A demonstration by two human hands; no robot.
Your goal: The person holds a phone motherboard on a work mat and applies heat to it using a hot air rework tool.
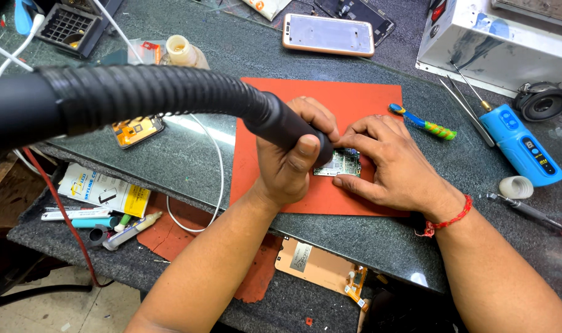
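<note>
My left hand grips the black nozzle end of a thick ribbed black hose that comes in from the left. The nozzle tip points down at a small green circuit board lying on an orange mat. My right hand rests flat beside the board, with its fingertips pressing on the board's top and right edges. A red thread bracelet circles the right wrist.
A phone lies face up at the back. A blue-green toothbrush, a blue handheld tool and tweezers lie to the right. A white machine stands back right. A display panel sits on the lower shelf.
</note>
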